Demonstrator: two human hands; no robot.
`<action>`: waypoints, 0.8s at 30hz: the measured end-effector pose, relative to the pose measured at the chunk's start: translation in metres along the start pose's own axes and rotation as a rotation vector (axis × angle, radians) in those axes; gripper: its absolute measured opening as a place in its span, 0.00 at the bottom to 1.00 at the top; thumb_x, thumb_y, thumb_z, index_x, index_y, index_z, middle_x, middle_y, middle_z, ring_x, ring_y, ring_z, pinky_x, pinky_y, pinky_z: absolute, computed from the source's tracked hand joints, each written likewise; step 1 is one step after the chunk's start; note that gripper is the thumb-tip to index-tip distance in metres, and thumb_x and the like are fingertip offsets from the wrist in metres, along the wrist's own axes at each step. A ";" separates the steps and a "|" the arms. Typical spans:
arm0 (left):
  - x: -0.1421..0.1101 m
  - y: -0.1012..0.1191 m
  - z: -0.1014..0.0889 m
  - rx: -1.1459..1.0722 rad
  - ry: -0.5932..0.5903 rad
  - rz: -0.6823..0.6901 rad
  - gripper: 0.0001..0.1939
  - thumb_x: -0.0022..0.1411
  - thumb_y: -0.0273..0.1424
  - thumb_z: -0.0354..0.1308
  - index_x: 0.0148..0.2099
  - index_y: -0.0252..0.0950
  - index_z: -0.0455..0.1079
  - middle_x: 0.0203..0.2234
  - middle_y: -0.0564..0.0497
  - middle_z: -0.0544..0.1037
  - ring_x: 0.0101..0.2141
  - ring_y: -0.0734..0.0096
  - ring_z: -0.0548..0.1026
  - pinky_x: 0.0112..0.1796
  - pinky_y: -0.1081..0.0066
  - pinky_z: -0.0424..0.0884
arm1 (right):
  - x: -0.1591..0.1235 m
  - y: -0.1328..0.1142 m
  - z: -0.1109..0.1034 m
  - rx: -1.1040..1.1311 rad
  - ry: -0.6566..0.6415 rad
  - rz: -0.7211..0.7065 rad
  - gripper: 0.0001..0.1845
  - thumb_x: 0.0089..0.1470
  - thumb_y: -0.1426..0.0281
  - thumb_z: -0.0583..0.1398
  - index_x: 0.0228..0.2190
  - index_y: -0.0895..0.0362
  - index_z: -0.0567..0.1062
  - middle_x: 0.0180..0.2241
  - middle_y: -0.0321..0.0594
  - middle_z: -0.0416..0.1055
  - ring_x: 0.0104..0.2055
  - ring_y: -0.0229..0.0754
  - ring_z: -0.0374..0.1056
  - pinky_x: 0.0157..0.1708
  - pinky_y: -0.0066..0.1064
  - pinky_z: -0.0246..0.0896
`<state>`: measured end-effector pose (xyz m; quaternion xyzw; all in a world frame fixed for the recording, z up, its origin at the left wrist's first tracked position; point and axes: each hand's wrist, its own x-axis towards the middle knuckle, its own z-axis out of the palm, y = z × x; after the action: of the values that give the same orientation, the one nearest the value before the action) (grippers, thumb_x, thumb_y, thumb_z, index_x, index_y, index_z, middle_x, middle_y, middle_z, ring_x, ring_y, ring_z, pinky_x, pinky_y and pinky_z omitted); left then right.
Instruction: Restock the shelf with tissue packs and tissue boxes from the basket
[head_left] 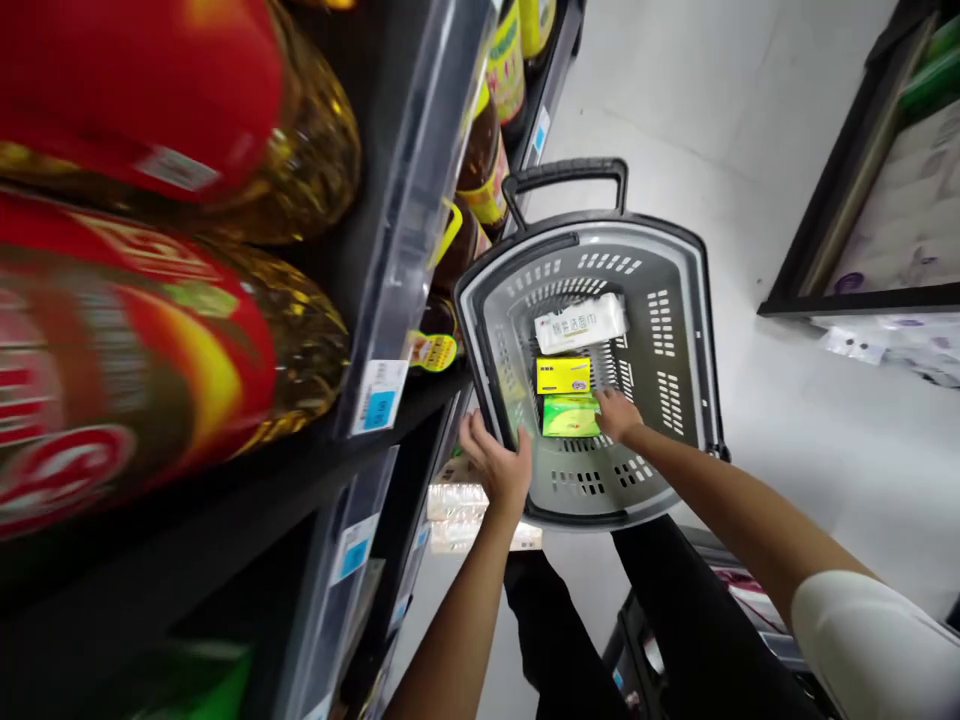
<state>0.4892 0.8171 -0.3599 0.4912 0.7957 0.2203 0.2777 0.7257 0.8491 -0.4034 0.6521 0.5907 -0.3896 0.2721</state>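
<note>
A grey shopping basket [679, 255] with a black rim and perforated walls is held below me. My left hand [499, 460] is at its lower left rim, thumb on the inner side and fingers outside. Inside the basket, my right hand [618, 414] has its curled fingers at the right edge of a green packet [568, 417]. Just above that packet lies a yellow packet [562, 375]. A white soft pack [580, 324] with printed characters rests beyond the yellow one, slightly tilted.
Large oil bottles [172, 350] with red labels fill the dark shelf on the left. Sauce bottles [480, 160] stand farther along it, and price tags [379, 396] line the edge. To the right, a black-framed display [862, 200] holds white packs above the pale floor [690, 110].
</note>
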 end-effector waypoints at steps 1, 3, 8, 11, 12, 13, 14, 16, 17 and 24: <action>-0.003 -0.002 0.003 0.006 0.054 0.045 0.38 0.62 0.37 0.61 0.70 0.28 0.55 0.65 0.28 0.60 0.67 0.43 0.60 0.67 0.49 0.59 | 0.014 -0.002 0.002 -0.011 0.016 -0.008 0.29 0.62 0.74 0.55 0.64 0.57 0.65 0.62 0.55 0.64 0.63 0.58 0.61 0.58 0.46 0.62; -0.006 -0.005 0.004 0.011 0.106 0.107 0.38 0.63 0.36 0.61 0.70 0.29 0.54 0.64 0.29 0.61 0.66 0.45 0.62 0.66 0.50 0.61 | 0.041 -0.007 0.007 -0.026 0.056 -0.024 0.32 0.63 0.74 0.54 0.67 0.56 0.60 0.67 0.55 0.58 0.66 0.57 0.57 0.63 0.47 0.57; -0.006 -0.004 0.002 -0.004 0.093 0.107 0.42 0.61 0.35 0.63 0.71 0.31 0.51 0.64 0.30 0.59 0.65 0.46 0.63 0.63 0.51 0.66 | 0.096 -0.017 0.028 -0.032 0.102 -0.030 0.42 0.61 0.77 0.56 0.72 0.58 0.48 0.75 0.56 0.36 0.74 0.62 0.41 0.69 0.54 0.44; -0.006 -0.003 0.001 -0.007 0.098 0.118 0.43 0.60 0.34 0.64 0.72 0.31 0.51 0.63 0.30 0.59 0.65 0.47 0.63 0.62 0.52 0.68 | 0.114 -0.015 0.039 -0.058 0.127 -0.042 0.47 0.60 0.80 0.56 0.74 0.58 0.42 0.76 0.58 0.29 0.74 0.67 0.40 0.69 0.59 0.42; -0.006 -0.003 0.001 -0.001 0.101 0.127 0.42 0.60 0.34 0.64 0.72 0.31 0.51 0.63 0.31 0.60 0.65 0.46 0.63 0.62 0.51 0.67 | 0.118 -0.013 0.040 -0.062 0.144 -0.052 0.47 0.60 0.80 0.55 0.74 0.58 0.41 0.76 0.60 0.29 0.73 0.67 0.43 0.68 0.60 0.44; -0.007 -0.004 0.001 0.008 0.101 0.135 0.42 0.60 0.34 0.63 0.72 0.31 0.51 0.63 0.31 0.60 0.65 0.46 0.63 0.62 0.51 0.67 | 0.121 -0.011 0.039 -0.058 0.161 -0.059 0.46 0.61 0.80 0.55 0.74 0.58 0.42 0.75 0.61 0.32 0.71 0.67 0.47 0.67 0.59 0.47; -0.007 -0.004 0.000 0.016 0.100 0.139 0.42 0.60 0.34 0.63 0.72 0.31 0.51 0.63 0.31 0.60 0.65 0.46 0.62 0.63 0.50 0.66 | 0.124 -0.010 0.038 -0.042 0.174 -0.061 0.46 0.61 0.80 0.56 0.74 0.58 0.43 0.74 0.62 0.35 0.69 0.66 0.51 0.65 0.59 0.51; -0.007 -0.004 0.000 0.024 0.094 0.138 0.43 0.60 0.34 0.63 0.72 0.31 0.50 0.63 0.31 0.60 0.65 0.46 0.62 0.63 0.50 0.65 | 0.126 -0.008 0.032 0.033 0.180 -0.050 0.47 0.58 0.78 0.61 0.72 0.58 0.47 0.72 0.62 0.43 0.65 0.65 0.57 0.62 0.56 0.57; -0.008 -0.004 -0.001 0.023 0.090 0.130 0.43 0.60 0.34 0.63 0.72 0.31 0.50 0.63 0.31 0.60 0.65 0.46 0.62 0.63 0.50 0.65 | 0.126 -0.007 0.028 0.074 0.174 -0.043 0.48 0.55 0.78 0.64 0.71 0.59 0.50 0.71 0.61 0.46 0.64 0.65 0.58 0.61 0.55 0.59; -0.004 -0.005 0.002 0.015 0.049 0.076 0.39 0.62 0.35 0.61 0.70 0.31 0.52 0.63 0.30 0.61 0.67 0.46 0.61 0.67 0.50 0.60 | 0.063 0.002 -0.001 0.266 0.217 -0.048 0.48 0.46 0.77 0.69 0.65 0.57 0.59 0.66 0.54 0.58 0.62 0.59 0.60 0.61 0.49 0.60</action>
<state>0.4881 0.8118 -0.3634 0.5177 0.7845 0.2366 0.2461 0.7279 0.8849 -0.4554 0.7064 0.5751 -0.3980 0.1088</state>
